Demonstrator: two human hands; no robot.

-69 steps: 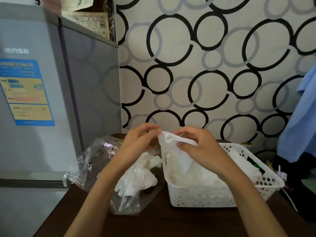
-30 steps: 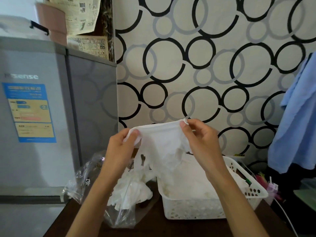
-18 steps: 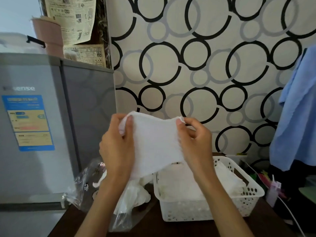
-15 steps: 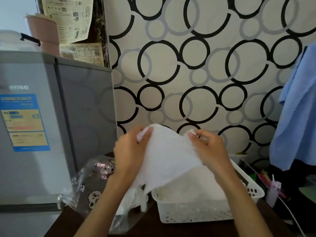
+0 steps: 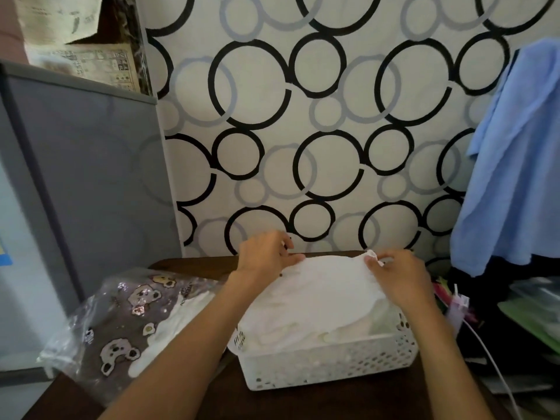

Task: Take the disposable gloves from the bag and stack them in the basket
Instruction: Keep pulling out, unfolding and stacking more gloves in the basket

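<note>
Largest risk sits with the basket (image 5: pixel 330 363): white, perforated, on the dark table (image 5: pixel 303 404), already heaped to the rim, so a slide-off over the 3 o'clock wall is likely if the top layer is released unevenly. The glove (image 5: pixel 321 292) is spread flat over that pile, its far edge at 12 o'clock of the basket. It is pinched at one corner by the left hand (image 5: pixel 266 256), fingers curled, and at the other by the right hand (image 5: pixel 400 274), thumb and fingertips closed on a bunched tab. Thin film may cling to skin on release and be dragged back out. The bag (image 5: pixel 121 322) lies at 9 o'clock, gloves left inside; its loose mouth could be snagged by the forearm.
</note>
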